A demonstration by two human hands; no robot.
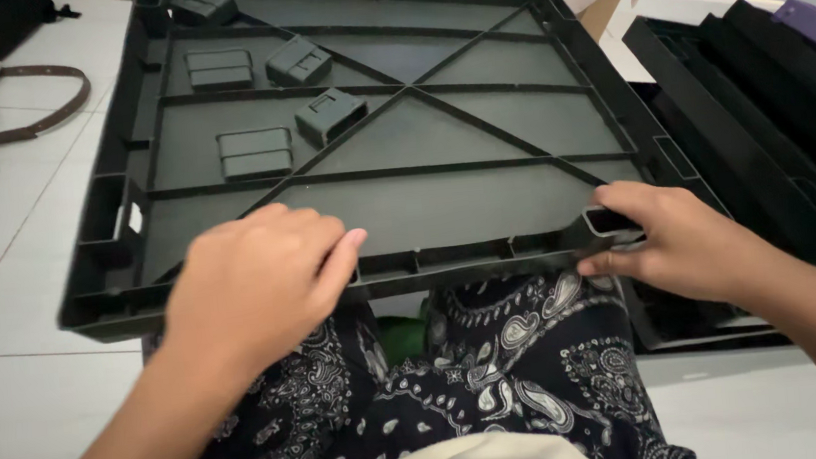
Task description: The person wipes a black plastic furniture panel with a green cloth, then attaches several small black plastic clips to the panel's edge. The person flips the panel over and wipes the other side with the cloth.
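We've got the large dark grey ribbed plastic panel (401, 151) across our lap, near edge over the black paisley-print trousers (480, 381). Our left hand (255, 282) is curled over the panel's near rim, fingers wrapped on it. Our right hand (664, 237) grips the panel's near right corner, thumb under, fingers in the corner slot. Four small dark rectangular plastic clips (254, 152) lie loose inside the panel, left of its centre cross-ribs. Right of the panel: a stack of similar black plastic panels (773, 129). Left of the panel: a brown leather strap (33, 105) on the white tiled floor (10, 294).
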